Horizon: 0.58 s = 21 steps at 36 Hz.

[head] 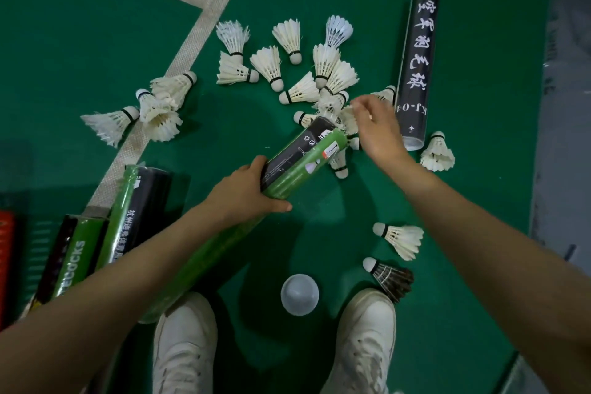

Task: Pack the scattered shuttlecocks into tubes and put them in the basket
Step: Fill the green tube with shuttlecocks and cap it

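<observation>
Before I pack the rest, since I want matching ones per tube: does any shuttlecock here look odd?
Yes. The dark-feathered shuttlecock by the right shoe stands out: all others in view are white. A white shuttlecock at the top, beside the court line, has ragged, splayed feathers.

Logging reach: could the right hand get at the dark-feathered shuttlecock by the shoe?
Probably yes: the dark-feathered shuttlecock lies uncovered beside the shoe, but the right hand pinches a white shuttlecock now.
</observation>
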Tool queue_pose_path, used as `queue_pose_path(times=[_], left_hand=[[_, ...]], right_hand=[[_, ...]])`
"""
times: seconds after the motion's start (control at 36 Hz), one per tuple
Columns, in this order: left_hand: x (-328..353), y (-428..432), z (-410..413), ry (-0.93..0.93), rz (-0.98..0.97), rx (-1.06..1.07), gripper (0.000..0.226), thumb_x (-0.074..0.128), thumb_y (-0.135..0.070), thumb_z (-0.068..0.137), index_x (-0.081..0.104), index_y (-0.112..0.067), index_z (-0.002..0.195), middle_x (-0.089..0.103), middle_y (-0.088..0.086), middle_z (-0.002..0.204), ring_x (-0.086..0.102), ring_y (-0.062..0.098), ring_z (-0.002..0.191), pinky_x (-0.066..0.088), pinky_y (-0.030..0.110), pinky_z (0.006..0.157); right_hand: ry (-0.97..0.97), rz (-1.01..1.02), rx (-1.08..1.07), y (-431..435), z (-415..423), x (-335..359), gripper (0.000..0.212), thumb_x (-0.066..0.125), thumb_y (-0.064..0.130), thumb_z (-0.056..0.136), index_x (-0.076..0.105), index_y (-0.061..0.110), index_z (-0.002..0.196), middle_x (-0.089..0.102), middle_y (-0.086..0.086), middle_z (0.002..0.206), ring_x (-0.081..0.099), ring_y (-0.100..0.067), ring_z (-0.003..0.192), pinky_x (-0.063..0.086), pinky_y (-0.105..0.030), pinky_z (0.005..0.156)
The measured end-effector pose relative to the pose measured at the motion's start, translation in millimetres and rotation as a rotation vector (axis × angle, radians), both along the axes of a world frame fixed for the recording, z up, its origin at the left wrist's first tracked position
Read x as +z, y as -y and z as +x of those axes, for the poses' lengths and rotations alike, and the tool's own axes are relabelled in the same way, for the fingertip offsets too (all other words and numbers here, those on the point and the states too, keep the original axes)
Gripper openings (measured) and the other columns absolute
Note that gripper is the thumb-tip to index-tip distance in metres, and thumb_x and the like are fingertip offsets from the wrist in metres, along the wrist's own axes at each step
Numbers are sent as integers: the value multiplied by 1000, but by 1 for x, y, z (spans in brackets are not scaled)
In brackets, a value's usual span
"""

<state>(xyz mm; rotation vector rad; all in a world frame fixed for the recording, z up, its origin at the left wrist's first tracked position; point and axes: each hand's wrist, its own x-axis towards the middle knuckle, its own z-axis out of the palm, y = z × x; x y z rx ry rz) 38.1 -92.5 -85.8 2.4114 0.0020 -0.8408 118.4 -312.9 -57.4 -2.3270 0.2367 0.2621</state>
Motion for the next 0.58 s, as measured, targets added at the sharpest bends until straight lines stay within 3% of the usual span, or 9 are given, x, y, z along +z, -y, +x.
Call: queue_pose_path(times=[0.06, 0.14, 0.22, 0.36, 0.44, 0.5, 0.58], left_hand=[[-2, -3, 9, -5, 15, -5, 79, 74, -60, 70, 34, -25, 128, 55, 4, 114, 56, 24, 92, 49, 38, 82], [-3, -6, 20, -8, 34, -8, 79, 73, -61, 71, 33, -24, 129, 55, 5, 113, 57, 23, 92, 50, 38, 84], [-5, -6, 26, -21, 23, 9, 79, 73, -60, 71, 34, -24, 129, 55, 4, 110, 57, 23, 91, 51, 39, 85], [-10, -3, 21, -10, 0, 64, 81, 75, -60, 69, 34, -24, 129, 54, 5, 107, 56, 22, 90, 49, 36, 80], [-12, -2, 12, -11, -4, 78, 82, 77, -58, 67, 35, -26, 129, 55, 4, 107, 56, 22, 90, 50, 39, 82], [-11, -2, 7, -8, 2, 82, 80, 77, -59, 66, 36, -27, 126, 55, 3, 107, 57, 22, 90, 51, 41, 84], [-7, -5, -1, 18, 9, 95, 76, 76, -60, 66, 36, -29, 123, 55, 1, 108, 57, 22, 90, 51, 40, 82]], right_hand=[[-69, -298, 168, 11, 20, -14, 30, 43, 20, 98, 56, 21, 126, 31, -12, 144, 21, -28, 137, 22, -36, 111], [-223, -606, 374, 18, 34, -30, 62, 48, 1, 87, 41, 28, 142, 6, -13, 158, -4, -33, 145, 5, -48, 117], [-194, -789, 512, 20, 37, -42, 73, 51, -6, 83, 31, 22, 147, 1, -16, 159, -5, -36, 146, 6, -51, 118], [-21, -823, 542, 25, 37, -48, 55, 50, -18, 80, 44, -2, 132, 30, -22, 143, 33, -36, 131, 36, -39, 105], [40, -790, 507, 31, 36, -42, 35, 54, -15, 82, 54, -3, 114, 27, -19, 147, 33, -36, 132, 42, -41, 99], [141, -671, 384, 33, 35, -35, 13, 55, -5, 88, 58, -3, 100, 27, -18, 150, 28, -36, 136, 40, -44, 101], [312, -335, 115, 26, 25, -19, 16, 53, 11, 95, 62, -2, 96, 43, -15, 139, 30, -29, 135, 25, -33, 111]])
